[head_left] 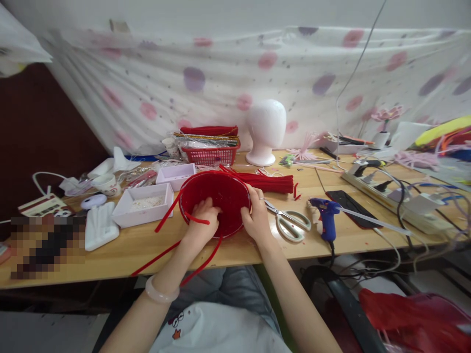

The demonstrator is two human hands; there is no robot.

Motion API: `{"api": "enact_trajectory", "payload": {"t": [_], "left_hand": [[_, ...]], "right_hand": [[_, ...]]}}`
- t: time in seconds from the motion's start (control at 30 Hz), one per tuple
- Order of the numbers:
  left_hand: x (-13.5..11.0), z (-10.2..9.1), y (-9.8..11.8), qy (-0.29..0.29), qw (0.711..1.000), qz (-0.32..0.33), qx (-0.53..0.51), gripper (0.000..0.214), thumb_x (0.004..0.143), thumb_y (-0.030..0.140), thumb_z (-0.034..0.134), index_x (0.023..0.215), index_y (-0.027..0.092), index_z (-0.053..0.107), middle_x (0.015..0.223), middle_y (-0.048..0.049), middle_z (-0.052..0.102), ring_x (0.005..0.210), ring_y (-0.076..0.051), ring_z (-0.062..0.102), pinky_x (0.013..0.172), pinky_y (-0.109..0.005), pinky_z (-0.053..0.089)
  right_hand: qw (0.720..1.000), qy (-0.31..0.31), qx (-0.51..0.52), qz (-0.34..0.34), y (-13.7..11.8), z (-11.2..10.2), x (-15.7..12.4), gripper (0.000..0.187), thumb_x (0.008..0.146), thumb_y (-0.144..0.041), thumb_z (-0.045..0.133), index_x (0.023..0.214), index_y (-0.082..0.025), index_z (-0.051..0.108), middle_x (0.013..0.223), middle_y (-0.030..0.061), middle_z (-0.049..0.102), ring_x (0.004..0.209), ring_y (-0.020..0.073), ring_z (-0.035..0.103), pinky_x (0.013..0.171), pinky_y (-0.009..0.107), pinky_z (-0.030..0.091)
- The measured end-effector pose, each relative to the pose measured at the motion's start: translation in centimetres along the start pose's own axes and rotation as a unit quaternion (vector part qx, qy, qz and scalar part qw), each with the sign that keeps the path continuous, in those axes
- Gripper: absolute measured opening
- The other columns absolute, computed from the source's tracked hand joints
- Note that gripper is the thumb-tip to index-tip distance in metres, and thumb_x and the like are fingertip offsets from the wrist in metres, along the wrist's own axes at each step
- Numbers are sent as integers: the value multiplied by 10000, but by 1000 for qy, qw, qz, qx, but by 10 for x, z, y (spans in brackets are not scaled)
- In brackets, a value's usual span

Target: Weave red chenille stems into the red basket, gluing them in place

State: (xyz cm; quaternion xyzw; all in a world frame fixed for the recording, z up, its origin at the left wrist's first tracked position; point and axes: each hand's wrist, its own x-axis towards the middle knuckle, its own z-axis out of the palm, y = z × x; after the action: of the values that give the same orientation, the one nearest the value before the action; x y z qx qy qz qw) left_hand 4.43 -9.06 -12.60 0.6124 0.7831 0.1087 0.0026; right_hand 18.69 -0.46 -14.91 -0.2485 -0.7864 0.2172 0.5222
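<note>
Gripping one red round frame [221, 193] at middle of table [110, 255]: left hand [201, 218] fingers curled tight on near rim, right hand [256, 219] fingers clamped on right edge. Three loose red stems [158, 257] trail toward near edge. One scissors [289, 223], one glue gun [326, 215] just right; two white trays [140, 218] left; one foam head [265, 127] behind.

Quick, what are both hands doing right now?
Left hand: closed, fingers curled onto the red round piece, a red strand across it.
Right hand: closed, gripping the red round piece's rim.
</note>
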Motion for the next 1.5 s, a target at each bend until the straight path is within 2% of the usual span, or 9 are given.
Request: {"api": "enact_trajectory", "payload": {"t": [0.23, 0.43, 0.57, 0.67, 0.9, 1.13, 1.33, 1.43, 1.5], "left_hand": [[3, 6, -8, 4, 998, 26, -50, 365, 824, 39, 440, 1041, 150, 711, 1087, -128, 625, 1068, -262, 603, 991, -390, 471], [8, 6, -14, 55, 993, 13, -103, 290, 737, -48, 503, 857, 149, 679, 989, -90, 657, 989, -224, 625, 934, -339, 487], [10, 2, -16, 114, 982, -25, -148, 39, 823, 147, 653, 849, 149, 682, 928, -76, 697, 879, -207, 658, 826, -316, 512], [10, 0, -17, 128, 975, -25, -181, 77, 853, 236, 674, 814, 182, 713, 872, -35, 738, 797, -164, 682, 769, -264, 508], [10, 4, -19, 104, 976, 16, -190, 123, 890, 199, 597, 866, 196, 717, 854, -43, 755, 785, -190, 693, 724, -274, 484], [8, -14, -6, 177, 959, 16, -221, 259, 962, 253, 440, 737, 181, 546, 772, -33, 645, 767, -160, 600, 741, -273, 428], [-19, -42, -2, 89, 950, 72, -291, 491, 954, 383, 480, 509, 175, 489, 505, 28, 544, 515, -90, 523, 578, -211, 404], [-31, -44, -10, 66, 947, 55, -310, 182, 884, 264, 573, 797, 159, 693, 838, -17, 707, 650, -98, 620, 616, -198, 468], [-34, -43, -14, 86, 955, 19, -282, 316, 864, 187, 570, 1166, 177, 663, 1027, -43, 717, 771, -121, 670, 710, -223, 516]], "right_hand": [[1000, -6, 1, -11, 0, -1, 0, 672, 720, -53, 432, 1369, -224, 473, 1174, 103, 520, 1111, 263, 536, 994, 460, 460], [1000, -7, -3, 0, -1, -1, 0, 679, 720, -55, 430, 1372, -243, 466, 1177, 94, 520, 1126, 263, 528, 987, 457, 462], [1000, -4, -3, -6, 0, -1, 0, 667, 727, -58, 436, 1372, -224, 466, 1174, 101, 517, 1118, 263, 528, 987, 448, 461], [1000, -2, -5, -6, 0, -1, 0, 664, 729, -64, 440, 1373, -226, 461, 1166, 101, 515, 1107, 267, 529, 983, 461, 460], [1000, -4, -6, 1, -3, -2, 1, 670, 726, -66, 442, 1373, -239, 458, 1174, 101, 519, 1120, 275, 529, 988, 481, 454], [1000, -4, -10, 4, -3, -2, 1, 692, 712, -47, 433, 1376, -243, 447, 1160, 96, 519, 1101, 271, 532, 990, 484, 451], [1000, -5, -8, 14, -1, -2, 1, 665, 729, -57, 437, 1376, -208, 453, 1166, 113, 519, 1102, 278, 527, 987, 482, 447], [1000, -4, -11, 12, -1, -1, 1, 666, 727, -55, 435, 1374, -211, 453, 1166, 111, 521, 1091, 275, 531, 984, 481, 450], [1000, -5, -14, 11, 0, -1, 1, 674, 724, -51, 436, 1375, -223, 447, 1168, 108, 521, 1092, 274, 534, 985, 479, 452]]}}
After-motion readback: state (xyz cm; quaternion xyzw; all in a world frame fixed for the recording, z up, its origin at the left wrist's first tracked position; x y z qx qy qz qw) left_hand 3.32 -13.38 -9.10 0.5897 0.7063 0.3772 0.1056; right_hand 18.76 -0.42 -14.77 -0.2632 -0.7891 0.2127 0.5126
